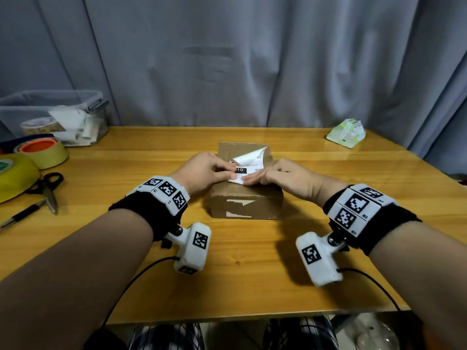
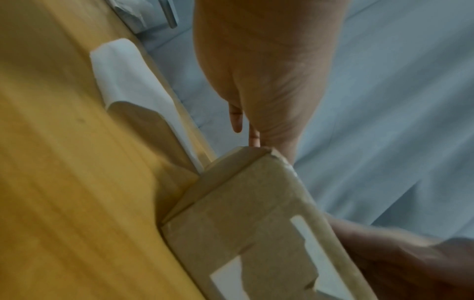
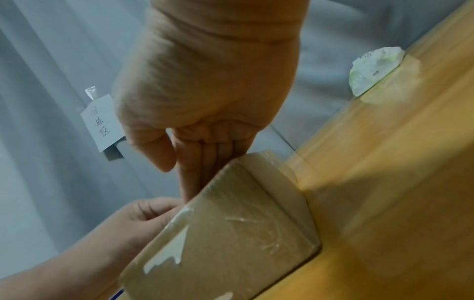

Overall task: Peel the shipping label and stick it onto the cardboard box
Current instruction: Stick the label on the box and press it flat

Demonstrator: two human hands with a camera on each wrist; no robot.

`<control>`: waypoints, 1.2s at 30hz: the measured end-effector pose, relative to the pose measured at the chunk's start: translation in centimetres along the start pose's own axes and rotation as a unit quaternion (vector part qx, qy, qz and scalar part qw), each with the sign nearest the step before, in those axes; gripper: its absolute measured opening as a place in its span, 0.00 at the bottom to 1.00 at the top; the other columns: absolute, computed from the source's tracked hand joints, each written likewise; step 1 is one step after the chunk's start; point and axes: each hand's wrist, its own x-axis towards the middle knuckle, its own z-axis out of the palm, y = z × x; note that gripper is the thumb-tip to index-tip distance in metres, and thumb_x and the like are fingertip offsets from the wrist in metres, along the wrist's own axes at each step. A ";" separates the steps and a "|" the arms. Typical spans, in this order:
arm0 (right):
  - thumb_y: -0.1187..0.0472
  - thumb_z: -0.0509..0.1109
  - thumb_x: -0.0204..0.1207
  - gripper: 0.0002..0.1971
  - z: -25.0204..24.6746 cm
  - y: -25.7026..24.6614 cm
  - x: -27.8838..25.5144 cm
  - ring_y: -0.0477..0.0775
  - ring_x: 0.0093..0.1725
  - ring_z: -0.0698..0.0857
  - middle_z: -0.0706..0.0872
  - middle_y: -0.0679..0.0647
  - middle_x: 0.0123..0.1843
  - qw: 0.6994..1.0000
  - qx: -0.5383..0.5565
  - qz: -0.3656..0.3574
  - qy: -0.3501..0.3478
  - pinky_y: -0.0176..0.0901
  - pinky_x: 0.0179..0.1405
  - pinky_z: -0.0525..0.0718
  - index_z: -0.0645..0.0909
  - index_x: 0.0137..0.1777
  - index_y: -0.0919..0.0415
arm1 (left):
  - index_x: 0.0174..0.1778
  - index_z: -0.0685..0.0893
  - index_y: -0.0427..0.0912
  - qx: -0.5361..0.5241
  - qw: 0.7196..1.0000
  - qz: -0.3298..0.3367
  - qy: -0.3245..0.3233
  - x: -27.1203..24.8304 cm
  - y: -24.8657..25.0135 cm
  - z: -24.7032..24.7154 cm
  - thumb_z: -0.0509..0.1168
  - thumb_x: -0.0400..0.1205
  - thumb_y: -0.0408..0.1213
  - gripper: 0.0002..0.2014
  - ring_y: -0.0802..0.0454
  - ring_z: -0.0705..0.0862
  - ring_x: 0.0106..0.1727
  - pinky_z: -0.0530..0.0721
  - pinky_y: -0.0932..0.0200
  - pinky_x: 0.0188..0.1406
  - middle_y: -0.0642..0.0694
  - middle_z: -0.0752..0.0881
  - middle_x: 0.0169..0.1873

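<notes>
A brown cardboard box (image 1: 245,198) stands mid-table, with torn white sticker scraps on its front face. On its top lies the white shipping label (image 1: 252,161), whose far corner curls upward. My left hand (image 1: 227,171) pinches the label's near left edge between thumb and curled fingers. My right hand (image 1: 255,179) lies flat with straight fingers pressing the label's near right edge onto the box. In the right wrist view the right hand (image 3: 205,101) has its fingers on the top of the box (image 3: 231,243). The left wrist view shows the left hand (image 2: 256,81) at the top edge of the box (image 2: 243,233); the label is hidden there.
A clear plastic bin (image 1: 50,114), tape rolls (image 1: 43,150), scissors (image 1: 49,188), a pen (image 1: 22,215) and a yellow object (image 1: 15,175) crowd the table's left side. A tissue packet (image 1: 346,133) sits at the back right. A grey curtain hangs behind the wooden table (image 1: 240,274).
</notes>
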 end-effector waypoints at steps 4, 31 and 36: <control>0.57 0.58 0.73 0.27 0.6 -0.2 1.4 0.48 0.77 0.70 0.75 0.49 0.77 0.999 -0.032 0.033 0.005 0.44 0.81 0.61 0.73 0.74 0.48 | 0.59 0.87 0.42 -0.011 1.000 -0.011 -0.002 -0.4 -0.1 0.1 0.72 0.74 0.42 0.17 0.54 0.82 0.63 0.73 0.66 0.66 0.46 0.86 0.60; 0.58 0.57 0.81 0.15 3.7 -4.5 0.0 0.59 0.50 0.82 0.87 0.61 0.47 0.953 -0.291 -0.080 0.031 0.44 0.48 0.77 0.85 0.50 0.63 | 0.54 0.76 0.48 -0.043 0.996 -0.061 -0.042 -1.7 0.7 -0.6 0.51 0.86 0.38 0.09 0.44 0.79 0.58 0.77 0.53 0.64 0.38 0.83 0.57; 0.61 0.71 0.73 0.17 -0.3 -1.6 0.2 0.51 0.59 0.77 0.77 0.51 0.52 0.959 -0.259 -0.074 0.082 0.37 0.60 0.71 0.83 0.62 0.59 | 0.65 0.79 0.49 0.222 0.973 0.020 -0.052 -1.4 1.8 -0.2 0.55 0.84 0.42 0.15 0.45 0.74 0.70 0.66 0.49 0.73 0.49 0.81 0.66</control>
